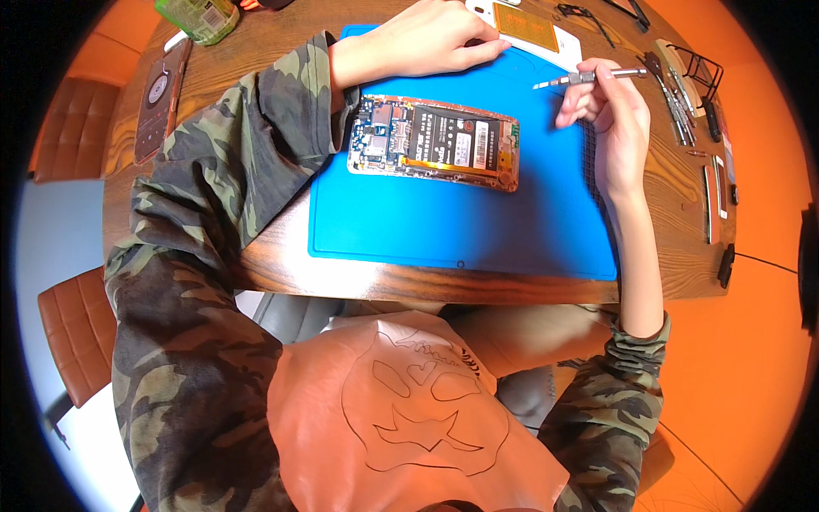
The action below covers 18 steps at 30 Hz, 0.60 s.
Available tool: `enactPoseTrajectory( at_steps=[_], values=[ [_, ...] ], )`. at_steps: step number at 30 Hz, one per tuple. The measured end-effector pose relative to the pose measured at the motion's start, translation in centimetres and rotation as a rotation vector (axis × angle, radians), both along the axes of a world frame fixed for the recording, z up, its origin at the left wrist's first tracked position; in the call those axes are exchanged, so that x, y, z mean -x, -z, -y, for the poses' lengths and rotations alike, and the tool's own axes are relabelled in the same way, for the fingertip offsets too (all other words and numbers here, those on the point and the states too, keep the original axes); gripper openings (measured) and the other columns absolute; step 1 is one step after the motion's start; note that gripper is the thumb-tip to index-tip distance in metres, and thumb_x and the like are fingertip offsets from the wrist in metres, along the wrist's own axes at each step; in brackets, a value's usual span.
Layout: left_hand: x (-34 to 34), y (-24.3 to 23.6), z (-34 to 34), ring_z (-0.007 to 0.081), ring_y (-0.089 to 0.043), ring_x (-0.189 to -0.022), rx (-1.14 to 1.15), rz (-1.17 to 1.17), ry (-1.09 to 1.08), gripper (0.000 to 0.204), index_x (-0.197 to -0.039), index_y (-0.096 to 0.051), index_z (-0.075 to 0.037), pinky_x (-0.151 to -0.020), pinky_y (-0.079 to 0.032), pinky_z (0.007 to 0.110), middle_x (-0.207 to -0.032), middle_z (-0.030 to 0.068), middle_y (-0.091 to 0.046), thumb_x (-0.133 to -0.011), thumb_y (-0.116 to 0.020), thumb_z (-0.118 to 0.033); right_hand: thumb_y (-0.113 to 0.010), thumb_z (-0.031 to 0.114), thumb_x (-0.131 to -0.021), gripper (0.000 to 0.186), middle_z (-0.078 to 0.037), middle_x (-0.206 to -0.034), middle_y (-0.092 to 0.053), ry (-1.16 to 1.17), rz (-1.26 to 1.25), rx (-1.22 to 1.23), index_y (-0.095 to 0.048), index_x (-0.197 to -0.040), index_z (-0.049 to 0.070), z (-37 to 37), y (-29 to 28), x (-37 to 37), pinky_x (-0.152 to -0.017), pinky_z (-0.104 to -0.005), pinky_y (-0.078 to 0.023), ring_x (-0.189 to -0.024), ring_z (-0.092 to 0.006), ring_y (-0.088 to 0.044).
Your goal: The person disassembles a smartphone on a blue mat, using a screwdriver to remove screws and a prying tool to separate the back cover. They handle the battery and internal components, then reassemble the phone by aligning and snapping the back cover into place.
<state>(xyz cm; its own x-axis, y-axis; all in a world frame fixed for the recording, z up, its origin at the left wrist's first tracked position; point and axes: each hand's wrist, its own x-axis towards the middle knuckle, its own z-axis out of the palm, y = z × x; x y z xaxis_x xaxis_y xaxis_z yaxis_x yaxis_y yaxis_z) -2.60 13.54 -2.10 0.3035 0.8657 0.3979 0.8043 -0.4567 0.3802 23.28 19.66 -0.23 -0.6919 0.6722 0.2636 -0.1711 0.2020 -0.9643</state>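
An opened smartphone (433,141) lies on a blue work mat (409,222), its battery (452,139) and circuit board (380,132) exposed. Beyond it, a white phone panel (554,53) with a gold-coloured rectangle rests at the mat's far edge. My left hand (431,38) is closed at this panel's near left edge, thumb and fingers together against it; part of the grip is hidden. To the right, above the mat, my right hand (610,107) grips a slim silver craft knife (584,78). Its pale tip points left, apart from the phone.
Several thin hand tools (678,107) and a black wire stand (704,72) lie along the table's right side. Another phone (162,98) is at the left, near a green bottle (200,17). Brown chairs (77,132) stand beyond the table's left edge.
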Motion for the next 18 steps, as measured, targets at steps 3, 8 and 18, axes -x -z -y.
enactPoseTrajectory(
  at_steps=[3,8,18],
  values=[
    [-0.1,0.0,0.1,0.0433,-0.069,-0.074,-0.014,0.021,-0.002,0.039,-0.102,-0.076,-0.004,-0.073,-0.056,0.049,-0.084,0.0262,-0.070,-0.103,-0.052,-0.035,-0.046,0.031,-0.110,0.034,-0.012,-0.076,-0.068,-0.159,0.041,0.114,-0.062,-0.111,0.000,2.6,-0.7,-0.3,-0.058,-0.0257,-0.052,-0.060,-0.0152,-0.065],
    [0.0,-0.1,0.3,0.0429,-0.069,-0.075,-0.002,0.022,-0.002,0.039,-0.103,-0.077,-0.005,-0.073,-0.056,0.048,-0.085,0.0259,-0.070,-0.102,-0.053,-0.035,-0.051,0.034,-0.106,0.031,-0.007,-0.065,-0.062,-0.152,0.214,0.251,-0.061,-0.100,0.005,4.8,-0.3,0.5,-0.048,-0.0231,-0.042,-0.050,-0.0118,-0.055],
    [-0.1,-0.4,0.3,0.0420,-0.069,-0.074,-0.001,0.041,0.016,0.039,-0.095,-0.076,-0.001,-0.071,-0.056,0.047,-0.082,0.0259,-0.069,-0.101,-0.054,-0.034,-0.055,0.036,-0.103,0.030,-0.001,-0.066,-0.055,-0.103,0.356,0.237,-0.059,-0.090,0.010,5.5,0.1,0.5,-0.043,-0.0226,-0.037,-0.050,-0.0084,-0.052]
  ],
)
